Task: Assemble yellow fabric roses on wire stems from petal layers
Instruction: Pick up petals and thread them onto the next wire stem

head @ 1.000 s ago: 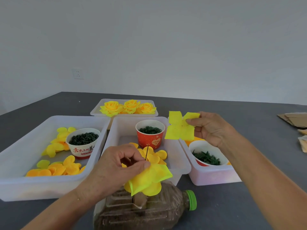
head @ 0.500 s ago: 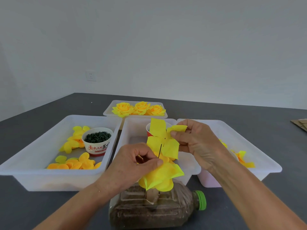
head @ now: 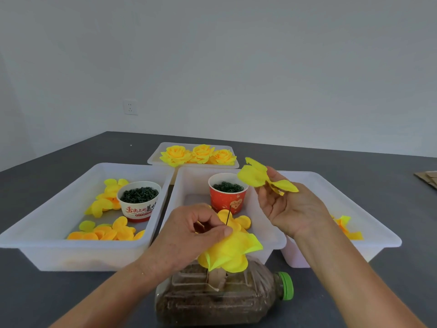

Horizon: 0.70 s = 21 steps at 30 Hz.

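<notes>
Left hand (head: 189, 230) pinched the stacked petals (head: 230, 253) on the wire stem (head: 228, 215) above the bottle (head: 220, 297), right hand (head: 288, 207) gripped the next petal layer (head: 260, 177) well above; best to centre its hole over the wire tip before sliding down.

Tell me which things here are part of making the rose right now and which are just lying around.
In use:
left hand pinching the petal stack on the wire stem
right hand holding a loose petal layer
sand-filled bottle propping the stem

Lying about:
finished roses
white cup
red cup
cardboard
wall socket
</notes>
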Each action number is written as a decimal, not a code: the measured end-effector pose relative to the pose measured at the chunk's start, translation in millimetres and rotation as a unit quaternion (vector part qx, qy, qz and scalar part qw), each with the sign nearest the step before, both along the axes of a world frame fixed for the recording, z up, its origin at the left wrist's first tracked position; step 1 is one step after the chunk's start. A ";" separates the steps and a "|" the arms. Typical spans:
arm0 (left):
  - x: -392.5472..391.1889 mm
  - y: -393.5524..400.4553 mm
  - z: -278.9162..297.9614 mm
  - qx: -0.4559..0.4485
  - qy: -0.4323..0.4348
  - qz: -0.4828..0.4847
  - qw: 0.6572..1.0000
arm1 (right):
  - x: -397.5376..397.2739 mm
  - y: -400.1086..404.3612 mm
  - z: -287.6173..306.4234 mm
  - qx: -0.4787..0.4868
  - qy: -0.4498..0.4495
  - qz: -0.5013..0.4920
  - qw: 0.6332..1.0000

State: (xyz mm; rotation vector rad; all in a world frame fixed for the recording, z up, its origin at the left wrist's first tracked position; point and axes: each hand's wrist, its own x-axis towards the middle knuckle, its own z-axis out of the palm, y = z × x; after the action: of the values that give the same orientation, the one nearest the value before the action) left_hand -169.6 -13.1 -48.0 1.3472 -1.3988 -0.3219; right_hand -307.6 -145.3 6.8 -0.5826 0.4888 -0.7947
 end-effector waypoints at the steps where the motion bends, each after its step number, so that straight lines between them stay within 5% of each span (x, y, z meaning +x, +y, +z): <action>1: 0.1 -0.2 -0.4 -0.001 0.000 0.003 1.000 | -0.7 -1.0 -1.1 0.022 -0.011 0.001 1.000; 9: 1.3 -0.4 -3.1 -0.004 -0.009 0.005 1.000 | -5.1 0.6 -1.2 0.077 -0.185 0.017 0.979; 21: 4.5 -1.9 -7.3 -0.021 -0.013 -0.001 1.000 | 2.2 7.6 8.1 0.030 -0.148 0.060 0.987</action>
State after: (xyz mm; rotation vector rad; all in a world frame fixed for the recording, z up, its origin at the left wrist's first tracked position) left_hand -165.1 -15.0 -55.3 1.3198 -1.4203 -0.2765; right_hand -305.4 -137.7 15.0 -0.4241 0.2010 -0.7341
